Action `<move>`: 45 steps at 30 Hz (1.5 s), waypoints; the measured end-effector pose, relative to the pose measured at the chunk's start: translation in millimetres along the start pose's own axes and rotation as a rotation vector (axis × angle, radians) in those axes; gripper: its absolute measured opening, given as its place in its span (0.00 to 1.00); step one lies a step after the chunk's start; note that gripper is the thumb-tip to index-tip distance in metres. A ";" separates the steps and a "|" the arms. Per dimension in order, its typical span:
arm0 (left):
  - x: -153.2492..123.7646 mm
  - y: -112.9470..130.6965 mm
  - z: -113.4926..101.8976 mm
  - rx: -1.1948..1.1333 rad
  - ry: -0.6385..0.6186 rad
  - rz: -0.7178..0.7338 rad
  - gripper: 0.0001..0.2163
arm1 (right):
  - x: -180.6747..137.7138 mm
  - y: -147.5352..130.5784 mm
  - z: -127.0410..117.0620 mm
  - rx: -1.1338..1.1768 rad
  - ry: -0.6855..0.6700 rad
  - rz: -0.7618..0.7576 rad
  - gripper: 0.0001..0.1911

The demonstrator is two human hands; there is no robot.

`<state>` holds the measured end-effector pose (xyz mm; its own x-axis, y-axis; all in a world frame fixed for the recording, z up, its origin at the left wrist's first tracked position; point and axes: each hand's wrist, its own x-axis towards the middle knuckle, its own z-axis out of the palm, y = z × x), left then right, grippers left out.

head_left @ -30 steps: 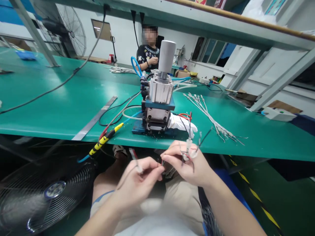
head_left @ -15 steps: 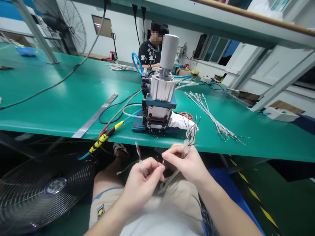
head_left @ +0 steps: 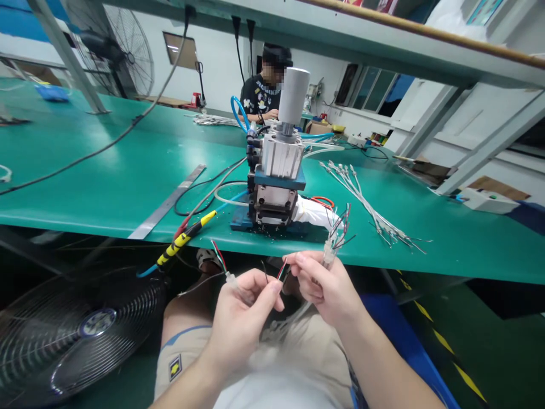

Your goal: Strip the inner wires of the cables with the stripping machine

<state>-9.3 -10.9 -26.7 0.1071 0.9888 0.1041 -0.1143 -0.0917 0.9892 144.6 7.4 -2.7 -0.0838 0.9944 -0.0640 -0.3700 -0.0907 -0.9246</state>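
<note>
My left hand (head_left: 244, 309) is closed around a pale cable (head_left: 232, 279), whose split red, green and dark wires (head_left: 219, 254) stick out to the left. Between its thumb and forefinger stand the thin red, white and black wires (head_left: 281, 269) of a cable end. My right hand (head_left: 326, 284) pinches the tips of these wires with thumb and forefinger. A bundle of grey cables (head_left: 328, 253) also runs through the right hand, its stripped, fanned-out ends (head_left: 340, 224) pointing up. Cable lengths hang below the hands over the lap, partly blurred.
A pneumatic press-like machine (head_left: 279, 165) stands at the front of the green table (head_left: 102, 176). Several cables (head_left: 370, 201) lie to its right, a metal ruler (head_left: 168, 201) to its left. A fan (head_left: 97, 326) is at lower left. A person (head_left: 261, 94) sits behind the machine.
The right fingers have shifted slightly up along the wire tips, so more of the wires shows between the hands. The left cable's loose wires have swung left.
</note>
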 end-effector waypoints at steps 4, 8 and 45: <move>1.1 3.2 1.0 -0.015 -0.011 0.009 0.14 | -2.2 -0.7 0.0 -0.032 -0.033 0.005 0.14; 1.6 4.1 1.4 -0.051 -0.045 -0.005 0.14 | 0.2 -0.5 1.3 -0.070 -0.009 -0.003 0.13; 13.2 -8.5 -11.1 0.149 -0.087 0.080 0.15 | 21.2 -4.9 -0.9 -0.089 -0.047 0.092 0.15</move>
<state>-17.8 4.2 -34.8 0.1888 0.9644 0.1852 0.0209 -0.1925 0.9811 145.5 28.9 0.1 -0.1577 0.9783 -0.1346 -0.2754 -0.1744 -0.9454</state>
